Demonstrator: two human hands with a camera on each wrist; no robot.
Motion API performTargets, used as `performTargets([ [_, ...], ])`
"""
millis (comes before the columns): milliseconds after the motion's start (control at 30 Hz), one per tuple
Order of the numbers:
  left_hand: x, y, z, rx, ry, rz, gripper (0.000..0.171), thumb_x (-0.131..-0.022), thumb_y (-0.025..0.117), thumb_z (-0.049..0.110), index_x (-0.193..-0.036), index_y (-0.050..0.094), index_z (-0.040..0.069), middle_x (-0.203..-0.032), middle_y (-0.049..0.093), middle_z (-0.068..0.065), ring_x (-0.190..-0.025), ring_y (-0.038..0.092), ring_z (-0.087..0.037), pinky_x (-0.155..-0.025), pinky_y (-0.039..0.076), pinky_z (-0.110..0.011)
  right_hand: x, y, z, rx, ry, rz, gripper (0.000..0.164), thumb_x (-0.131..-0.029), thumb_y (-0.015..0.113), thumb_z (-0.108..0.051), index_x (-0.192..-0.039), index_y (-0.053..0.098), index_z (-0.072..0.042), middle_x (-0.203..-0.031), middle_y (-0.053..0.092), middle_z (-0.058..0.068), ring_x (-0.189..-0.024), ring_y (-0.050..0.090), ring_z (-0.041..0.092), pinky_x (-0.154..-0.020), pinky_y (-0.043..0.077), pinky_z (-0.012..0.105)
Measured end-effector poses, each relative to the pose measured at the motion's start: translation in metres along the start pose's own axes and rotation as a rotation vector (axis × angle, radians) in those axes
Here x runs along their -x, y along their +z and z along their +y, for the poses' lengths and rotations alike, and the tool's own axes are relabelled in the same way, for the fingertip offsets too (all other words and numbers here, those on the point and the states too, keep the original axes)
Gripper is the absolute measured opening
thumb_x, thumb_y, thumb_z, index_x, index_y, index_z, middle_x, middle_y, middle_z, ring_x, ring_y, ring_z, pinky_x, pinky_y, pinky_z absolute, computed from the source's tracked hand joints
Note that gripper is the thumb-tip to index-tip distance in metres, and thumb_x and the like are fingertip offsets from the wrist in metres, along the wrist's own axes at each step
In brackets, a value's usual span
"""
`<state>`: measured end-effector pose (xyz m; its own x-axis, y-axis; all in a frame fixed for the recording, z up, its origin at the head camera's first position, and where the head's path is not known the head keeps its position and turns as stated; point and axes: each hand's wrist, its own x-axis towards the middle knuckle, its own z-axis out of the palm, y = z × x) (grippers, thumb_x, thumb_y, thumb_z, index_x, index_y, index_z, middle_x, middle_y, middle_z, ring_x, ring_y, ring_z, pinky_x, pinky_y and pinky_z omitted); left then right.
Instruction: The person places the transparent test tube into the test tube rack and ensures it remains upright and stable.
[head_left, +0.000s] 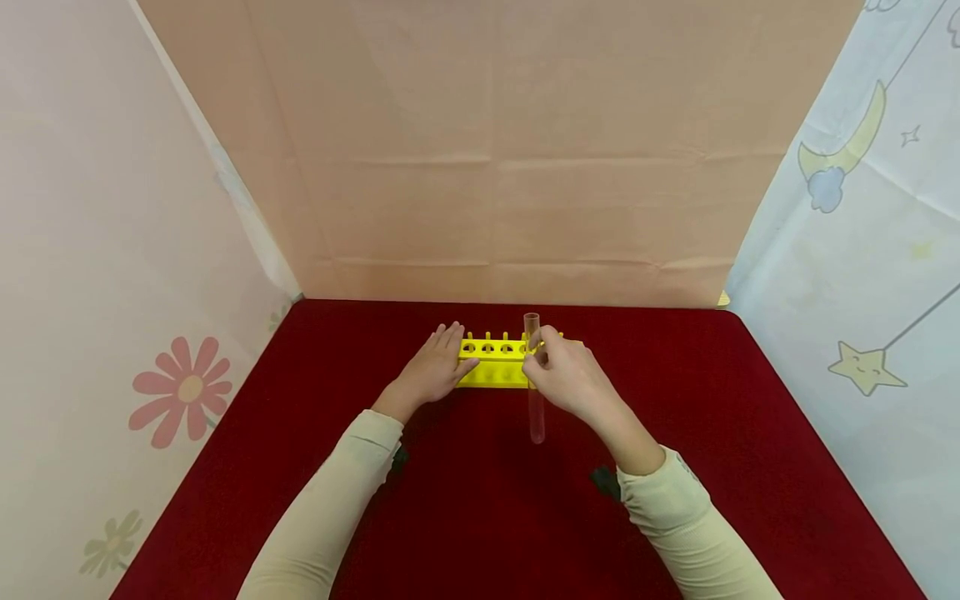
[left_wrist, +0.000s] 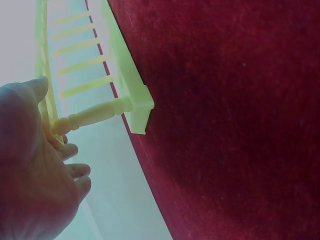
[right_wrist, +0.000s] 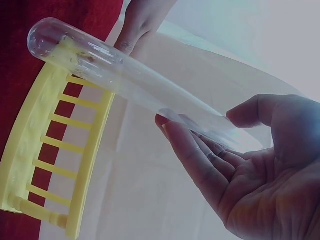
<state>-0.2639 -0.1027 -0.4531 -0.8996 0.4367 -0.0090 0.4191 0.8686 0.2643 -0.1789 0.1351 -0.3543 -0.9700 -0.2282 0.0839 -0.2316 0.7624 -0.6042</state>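
A yellow test tube rack point(head_left: 491, 374) stands on the dark red tabletop, with a row of round holes in its top plate and pegs along the back. My left hand point(head_left: 431, 370) holds the rack's left end, thumb at the front edge and fingers toward the back. In the left wrist view the thumb and fingers lie on either side of the rack's top plate point(left_wrist: 49, 107). My right hand point(head_left: 572, 373) pinches a clear glass test tube point(head_left: 536, 421) near its upper part. The tube hangs nearly upright in front of the rack, rounded end down, and looks empty.
The dark red tabletop point(head_left: 480, 517) reaches back to a tan backdrop point(head_left: 487, 167). A flower-printed sheet point(head_left: 90, 250) hangs on the left, and a sheet with moon and star prints point(head_left: 885, 267) on the right.
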Motion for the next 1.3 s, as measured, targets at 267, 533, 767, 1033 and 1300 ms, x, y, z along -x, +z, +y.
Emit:
performTargets([
  [267,0.000,0.001,-0.001,-0.001,0.005,0.011,0.077,-0.108,0.035,0.052,-0.161,0.016,-0.001,-0.168,0.016,-0.016,-0.156,0.012,-0.034,-0.127,0.011,-0.044,-0.002,-0.001,-0.004,0.000,-0.001,0.007,0.026,-0.095,0.056,-0.019,-0.116,0.058,-0.003,-0.102,0.072,0.013,-0.069,0.062,0.017,-0.060,0.052,0.029],
  [533,-0.001,0.003,-0.002,-0.010,0.003,0.009,0.077,-0.108,0.033,0.053,-0.161,0.014,0.000,-0.169,0.015,-0.016,-0.156,0.014,-0.035,-0.126,0.011,-0.044,-0.004,-0.002,-0.006,0.002,-0.029,0.023,0.026,-0.097,0.055,-0.019,-0.117,0.057,-0.003,-0.104,0.072,0.014,-0.073,0.064,0.018,-0.063,0.053,0.030],
  [767,-0.002,0.004,-0.001,-0.018,0.004,0.012,0.077,-0.108,0.034,0.052,-0.161,0.015,-0.001,-0.168,0.016,-0.017,-0.155,0.015,-0.036,-0.126,0.012,-0.044,-0.006,-0.002,-0.007,0.005,-0.039,0.036,0.026,-0.098,0.057,-0.020,-0.117,0.057,-0.003,-0.106,0.071,0.014,-0.081,0.065,0.021,-0.066,0.055,0.031],
  [1033,-0.002,0.004,-0.002,-0.017,0.012,0.026,0.076,-0.108,0.035,0.051,-0.161,0.016,-0.001,-0.168,0.017,-0.017,-0.155,0.016,-0.036,-0.126,0.013,-0.044,-0.011,-0.002,-0.009,0.009,-0.059,0.048,0.025,-0.098,0.057,-0.019,-0.116,0.057,-0.002,-0.103,0.070,0.013,-0.077,0.063,0.020,-0.065,0.054,0.031],
  [1300,-0.003,0.004,-0.003,-0.005,0.019,0.031,0.076,-0.108,0.036,0.051,-0.160,0.018,-0.001,-0.167,0.019,-0.019,-0.154,0.018,-0.037,-0.126,0.014,-0.046,-0.016,-0.002,-0.010,0.008,-0.068,0.039,0.026,-0.101,0.056,-0.023,-0.118,0.056,-0.003,-0.103,0.070,0.011,-0.082,0.065,0.021,-0.068,0.054,0.034],
])
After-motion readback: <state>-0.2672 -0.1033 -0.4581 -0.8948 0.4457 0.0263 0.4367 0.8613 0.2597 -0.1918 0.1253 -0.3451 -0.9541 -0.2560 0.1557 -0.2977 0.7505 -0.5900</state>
